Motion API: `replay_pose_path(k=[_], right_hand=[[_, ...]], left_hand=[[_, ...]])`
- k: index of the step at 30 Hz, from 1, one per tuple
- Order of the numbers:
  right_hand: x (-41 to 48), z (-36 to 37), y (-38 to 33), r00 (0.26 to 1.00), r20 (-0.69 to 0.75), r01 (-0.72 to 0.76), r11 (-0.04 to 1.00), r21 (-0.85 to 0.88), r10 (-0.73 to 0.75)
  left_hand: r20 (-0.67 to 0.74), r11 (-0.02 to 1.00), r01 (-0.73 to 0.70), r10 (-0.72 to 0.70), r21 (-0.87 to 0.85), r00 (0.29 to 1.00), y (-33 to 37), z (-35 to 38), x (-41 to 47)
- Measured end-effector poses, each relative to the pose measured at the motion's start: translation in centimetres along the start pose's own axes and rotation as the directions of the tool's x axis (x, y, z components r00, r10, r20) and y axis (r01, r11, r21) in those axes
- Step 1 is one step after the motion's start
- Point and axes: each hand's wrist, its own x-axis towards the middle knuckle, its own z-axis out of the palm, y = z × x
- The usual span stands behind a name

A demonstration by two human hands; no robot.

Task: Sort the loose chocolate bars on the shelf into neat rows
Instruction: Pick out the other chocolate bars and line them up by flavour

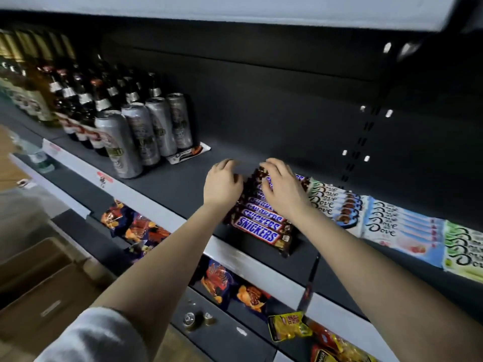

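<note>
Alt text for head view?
Two hands tidy a row of Snickers bars on a dark shelf: left hand at its side, right hand curled over the far bars. Dove bars lie right, cans and bottles stand left.

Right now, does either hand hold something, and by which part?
The right hand grips the far bars of the Snickers row from above; the left hand only touches the row's left edge.
</note>
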Motion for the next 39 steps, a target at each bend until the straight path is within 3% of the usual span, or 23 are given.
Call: replay_pose_path(k=[6,12,20,27,34,39], right_hand=[[5.2,3.8,-4.7,0.998,0.02,0.059,0.998,0.038,-0.059],[9.1,7.2,-7.7,0.997,0.039,0.069,0.995,0.069,-0.072],[11.6,11.5,-9.9,0.974,0.225,-0.009,0.999,0.049,-0.002],[12.3,12.7,-9.5,0.961,0.276,-0.042,0.998,0.045,0.028],[12.5,13.1,-8.7,0.948,0.305,-0.105,0.994,0.023,0.093],[13.2,13.4,-8.4,0.949,0.295,-0.121,0.993,0.008,0.114]], left_hand=[[-0.022,0.993,0.107,-0.106,0.049,0.994,-6.7,-3.8,2.0],[0.004,0.989,0.107,-0.108,0.097,0.994,-12.2,-5.7,4.2],[0.078,0.966,0.213,-0.226,0.148,0.971,-17.5,-5.0,6.6],[0.177,0.961,0.23,-0.255,0.153,0.951,-19.0,-2.7,8.8],[0.157,0.883,0.262,-0.344,0.389,0.926,-18.0,-0.7,10.5],[0.246,0.898,0.252,-0.352,0.36,0.903,-17.8,-1.0,11.3]])
